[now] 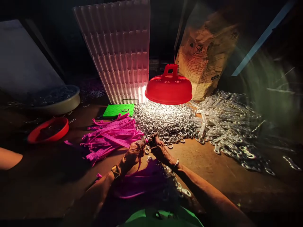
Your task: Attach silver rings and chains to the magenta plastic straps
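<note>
My left hand (135, 152) is closed in a pinch on a pink strap (139, 164), whose tail hangs below the fingers. A bit of pink shows between the two hands. My right hand (162, 153) is curled close beside the left, its fingers pressed together on something too dark and small to make out. Just beyond my hands lies a heap of silvery rings (163, 121). On the left is a pile of pink straps (111, 135) with raised marks along them. More pink straps (132, 186) lie in shadow near my body, beside a row of silvery pieces (186, 192).
A red lamp (168, 90) hangs low over the rings. Behind stand a ribbed panel (120, 50) and a paper sack (203, 60). Green mesh block (113, 111), red bowl (63, 130) and pale basin (68, 105) sit left; silvery linked strips (227, 116) right. Someone's arm (9, 158) enters left.
</note>
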`<state>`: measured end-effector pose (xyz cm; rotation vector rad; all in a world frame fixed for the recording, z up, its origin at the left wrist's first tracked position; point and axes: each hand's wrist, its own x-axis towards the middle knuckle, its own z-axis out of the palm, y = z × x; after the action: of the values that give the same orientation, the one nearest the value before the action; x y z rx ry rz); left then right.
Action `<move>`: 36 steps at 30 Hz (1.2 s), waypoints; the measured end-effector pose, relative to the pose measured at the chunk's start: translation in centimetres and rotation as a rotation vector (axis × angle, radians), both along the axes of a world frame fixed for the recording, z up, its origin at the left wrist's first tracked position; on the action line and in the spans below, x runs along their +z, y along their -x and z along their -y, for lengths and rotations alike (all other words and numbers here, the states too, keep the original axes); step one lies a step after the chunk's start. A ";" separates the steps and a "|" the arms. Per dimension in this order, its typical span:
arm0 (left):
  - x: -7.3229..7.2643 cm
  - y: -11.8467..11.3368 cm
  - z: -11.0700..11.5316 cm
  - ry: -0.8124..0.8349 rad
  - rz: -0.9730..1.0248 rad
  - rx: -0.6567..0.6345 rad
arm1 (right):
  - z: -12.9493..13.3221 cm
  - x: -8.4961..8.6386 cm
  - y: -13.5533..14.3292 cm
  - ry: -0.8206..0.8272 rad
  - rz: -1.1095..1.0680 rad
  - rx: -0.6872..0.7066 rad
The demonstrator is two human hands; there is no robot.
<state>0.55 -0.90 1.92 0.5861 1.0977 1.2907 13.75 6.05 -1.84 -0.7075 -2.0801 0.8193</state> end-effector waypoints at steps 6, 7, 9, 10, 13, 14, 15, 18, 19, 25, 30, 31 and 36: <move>-0.6 -0.8 -0.3 -0.045 -0.060 0.051 | 0.4 2.4 -0.2 0.284 -0.007 0.123; -0.7 -0.9 -0.1 -0.050 -0.079 0.063 | 0.3 2.8 -0.3 0.302 -0.006 0.138; -0.8 -1.1 0.4 -0.062 -0.115 0.069 | 0.0 3.4 -0.4 0.289 0.002 0.135; -0.7 -1.3 0.6 -0.068 -0.132 0.065 | -0.2 3.6 -0.4 0.277 0.016 0.131; -0.1 -1.7 1.0 -0.072 -0.192 0.103 | -0.6 4.1 -0.3 0.302 0.062 0.141; 0.1 -1.9 1.0 -0.067 -0.208 0.132 | -0.7 4.2 -0.3 0.316 0.074 0.155; 0.3 -1.9 1.1 -0.059 -0.225 0.162 | -0.8 4.3 -0.3 0.322 0.085 0.167; 0.7 -2.0 1.1 -0.066 -0.301 0.207 | -1.1 4.3 -0.2 0.308 0.134 0.159; 0.7 -2.0 1.0 -0.075 -0.321 0.207 | -1.2 4.1 -0.1 0.301 0.156 0.146; 0.3 -0.9 0.0 -0.012 -0.340 0.087 | -1.9 2.7 0.4 0.267 0.118 0.052; 2.1 0.9 -0.9 0.037 -0.350 -0.147 | -0.6 4.7 -0.6 0.283 0.128 0.191; 2.8 1.2 -0.9 0.064 -0.336 -0.203 | 0.0 5.3 -1.1 0.265 0.167 0.225; 6.6 1.4 0.3 0.147 -0.364 -0.476 | 4.8 6.9 -3.8 0.117 0.248 0.210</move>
<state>-0.83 -1.18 8.57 0.9296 1.2407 0.7002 17.54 1.29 5.09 -0.6896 -2.3744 1.0197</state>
